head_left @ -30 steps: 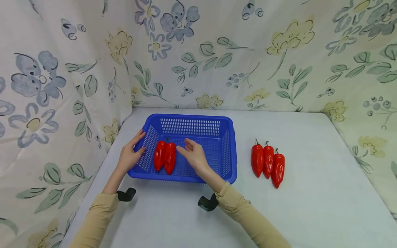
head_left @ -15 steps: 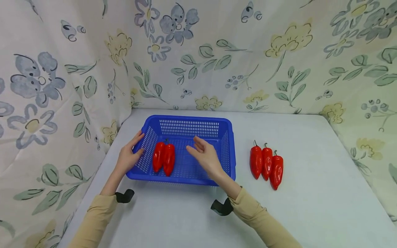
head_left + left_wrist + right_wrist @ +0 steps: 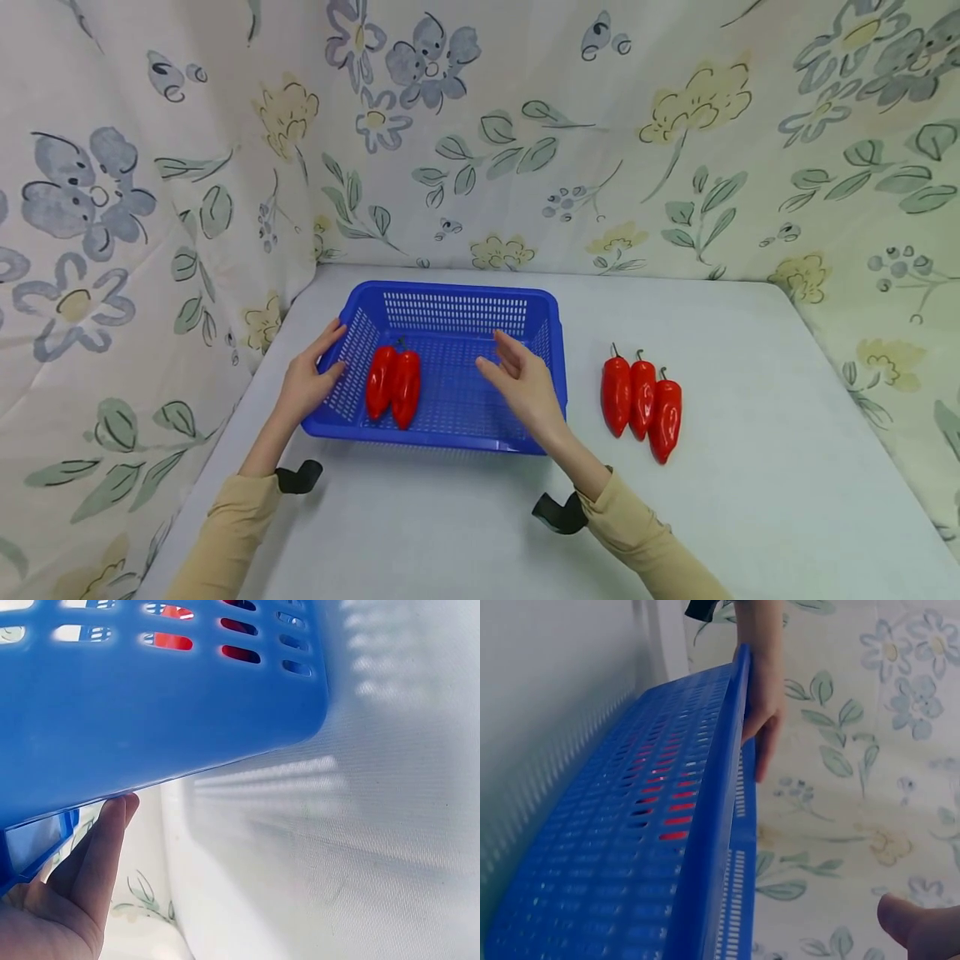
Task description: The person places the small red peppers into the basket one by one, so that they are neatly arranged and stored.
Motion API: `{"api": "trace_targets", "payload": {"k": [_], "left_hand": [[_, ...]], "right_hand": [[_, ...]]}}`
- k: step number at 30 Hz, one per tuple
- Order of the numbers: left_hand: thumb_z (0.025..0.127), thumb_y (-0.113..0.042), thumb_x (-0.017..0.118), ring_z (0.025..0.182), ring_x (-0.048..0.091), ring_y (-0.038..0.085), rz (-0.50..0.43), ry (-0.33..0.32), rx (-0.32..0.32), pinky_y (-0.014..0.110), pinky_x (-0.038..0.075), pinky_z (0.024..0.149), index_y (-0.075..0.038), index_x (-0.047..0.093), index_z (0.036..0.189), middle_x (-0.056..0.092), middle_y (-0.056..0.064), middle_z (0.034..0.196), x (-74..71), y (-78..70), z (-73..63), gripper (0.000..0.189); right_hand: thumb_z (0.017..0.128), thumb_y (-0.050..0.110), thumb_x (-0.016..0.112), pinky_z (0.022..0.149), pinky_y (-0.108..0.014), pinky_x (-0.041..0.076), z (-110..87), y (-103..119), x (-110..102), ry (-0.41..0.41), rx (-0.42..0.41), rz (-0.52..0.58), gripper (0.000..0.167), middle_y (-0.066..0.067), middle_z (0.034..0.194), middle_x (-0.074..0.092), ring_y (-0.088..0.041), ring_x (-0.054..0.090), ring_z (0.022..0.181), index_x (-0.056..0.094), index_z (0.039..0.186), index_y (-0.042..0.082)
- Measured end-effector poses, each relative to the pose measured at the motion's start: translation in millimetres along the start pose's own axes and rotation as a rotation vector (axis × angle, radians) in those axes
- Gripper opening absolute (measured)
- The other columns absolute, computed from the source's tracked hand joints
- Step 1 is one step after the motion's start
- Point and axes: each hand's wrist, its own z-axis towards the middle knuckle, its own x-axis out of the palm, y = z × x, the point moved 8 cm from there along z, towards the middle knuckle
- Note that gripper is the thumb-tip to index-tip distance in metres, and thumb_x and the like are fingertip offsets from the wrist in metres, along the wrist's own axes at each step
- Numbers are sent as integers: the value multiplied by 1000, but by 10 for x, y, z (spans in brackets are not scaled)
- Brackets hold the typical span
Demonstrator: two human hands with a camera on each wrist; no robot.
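A blue plastic basket (image 3: 450, 442) with slotted sides stands on the table. Two red peppers (image 3: 393, 387) lie side by side in its left half. My left hand (image 3: 307, 379) holds the basket's left rim, thumb over the inner side; in the left wrist view its fingers (image 3: 105, 855) lie along the rim from outside. Over the right part of the basket, my right hand (image 3: 525, 387) has loosely bent fingers with nothing between them. Its thumb (image 3: 907, 919) shows at the lower right of the right wrist view, apart from the basket.
Three more red peppers (image 3: 642, 400) lie together on the white table (image 3: 787, 467), to the right of the basket. A floral curtain (image 3: 480, 192) borders the table at the back and both sides. Dark straps (image 3: 561, 512) sit at both wrists.
My right hand has moved rightward, away from the two peppers in the basket, toward its right side. The left hand stays at the left rim.
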Motion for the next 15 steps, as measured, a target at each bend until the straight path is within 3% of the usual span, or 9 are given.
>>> {"api": "trace_targets", "payload": {"k": [6, 15], "left_hand": [[89, 1, 53, 140, 28, 42, -5, -9, 0, 63, 26, 110, -7, 41, 143, 29, 10, 155, -10, 3, -9, 57], [88, 1, 53, 140, 29, 43, -5, -15, 20, 63, 26, 110, -7, 41, 143, 30, 11, 155, -9, -5, -6, 56]], "right_hand": [[91, 29, 63, 105, -32, 40, -28, -41, -196, -44, -22, -61, 64, -9, 149, 42, -25, 42, 136, 38, 145, 7], [91, 30, 62, 103, -33, 42, -107, -163, -482, -91, 29, -117, 64, -11, 149, 42, -25, 43, 136, 37, 145, 8]]}}
